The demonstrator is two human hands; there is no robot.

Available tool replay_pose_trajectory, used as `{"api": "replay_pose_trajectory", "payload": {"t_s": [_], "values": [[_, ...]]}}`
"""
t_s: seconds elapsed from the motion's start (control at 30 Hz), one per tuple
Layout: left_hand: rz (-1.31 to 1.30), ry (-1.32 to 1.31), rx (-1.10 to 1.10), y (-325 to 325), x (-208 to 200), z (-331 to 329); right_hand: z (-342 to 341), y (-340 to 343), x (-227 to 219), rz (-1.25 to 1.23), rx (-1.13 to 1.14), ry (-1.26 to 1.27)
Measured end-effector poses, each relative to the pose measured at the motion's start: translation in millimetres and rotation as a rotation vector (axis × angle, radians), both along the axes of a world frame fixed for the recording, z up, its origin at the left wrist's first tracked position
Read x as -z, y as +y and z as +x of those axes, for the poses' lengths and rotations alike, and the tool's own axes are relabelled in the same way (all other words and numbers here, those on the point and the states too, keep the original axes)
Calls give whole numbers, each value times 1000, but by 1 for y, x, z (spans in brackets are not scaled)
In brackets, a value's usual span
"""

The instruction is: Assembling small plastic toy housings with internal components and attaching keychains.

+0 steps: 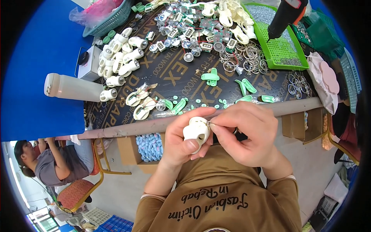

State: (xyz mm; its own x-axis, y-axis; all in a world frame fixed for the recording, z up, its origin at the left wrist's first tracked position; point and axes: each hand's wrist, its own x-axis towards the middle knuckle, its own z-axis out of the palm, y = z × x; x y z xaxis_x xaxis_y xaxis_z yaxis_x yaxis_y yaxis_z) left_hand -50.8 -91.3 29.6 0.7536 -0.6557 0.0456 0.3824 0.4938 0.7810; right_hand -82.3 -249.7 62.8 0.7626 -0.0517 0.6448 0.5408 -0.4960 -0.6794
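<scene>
We hold one rounded, cream-white plastic flashlight body in the left hand, our fingers curled round it and the thumb pressed across its lower part. It is smooth and pale, with a dark round hole facing us just above the thumb tip, and a narrow slot near its top. At its upper right edge, the thumb and forefinger of our right hand are closed in a pinch on one small, shiny metal piece, its exact shape too small to tell.

Counting outward from our fingers: just beyond the left fingertips, toward the left, lie two opened cream-white flashlight shells with their insides showing. Straight beyond the fingers sits one crossed pair of mint-green plastic levers, with several tiny green plastic buttons nearer to us. Farther left of the fingers stands one white cylindrical bottle, beside a heap of cream-white flashlights with clear lenses, over ten but overlapping. Beyond the right fingers we see one bright-green plastic tray, one black-and-orange power screwdriver above it, and a pile of silver metal rings, too tangled to count.
</scene>
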Motion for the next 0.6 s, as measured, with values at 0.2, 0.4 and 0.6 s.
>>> {"api": "replay_pose_trajectory", "payload": {"t_s": [0.2, 0.4, 0.6], "values": [[1, -77, -23, 1, 7, -1, -4, 4, -3, -29, 33, -15], [125, -126, -136, 2, 4, -4, -7, -3, -10, 70, -58, 229], [214, -240, -139, 6, 6, 0, -6, -7, -13, 217, -182, 413]]}}
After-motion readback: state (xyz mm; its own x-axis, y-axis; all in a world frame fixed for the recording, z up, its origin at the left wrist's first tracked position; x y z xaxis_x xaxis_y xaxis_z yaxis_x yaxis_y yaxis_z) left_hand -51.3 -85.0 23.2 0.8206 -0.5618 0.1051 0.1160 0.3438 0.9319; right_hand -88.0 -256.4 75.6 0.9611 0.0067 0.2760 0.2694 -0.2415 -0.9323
